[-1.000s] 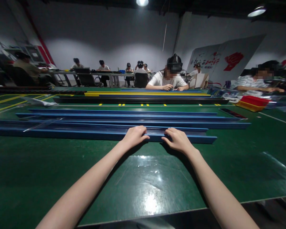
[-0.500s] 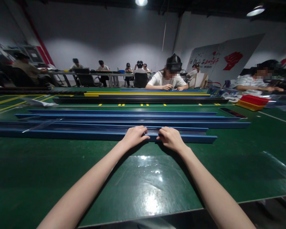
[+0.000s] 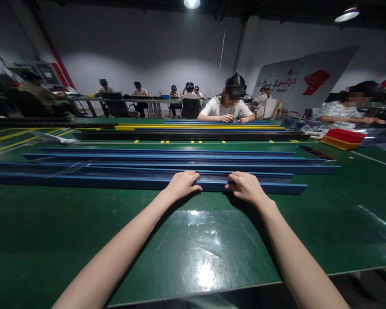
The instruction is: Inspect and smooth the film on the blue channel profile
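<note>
Sideways, the nearest blue channel [image 3: 214, 186] juts past the right grip [image 3: 247, 186].

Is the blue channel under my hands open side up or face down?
Open side up: the blue channel shows its interior between its near and far walls.

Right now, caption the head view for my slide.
Left hand and right hand on the nearest blue channel, green table beneath.
</note>
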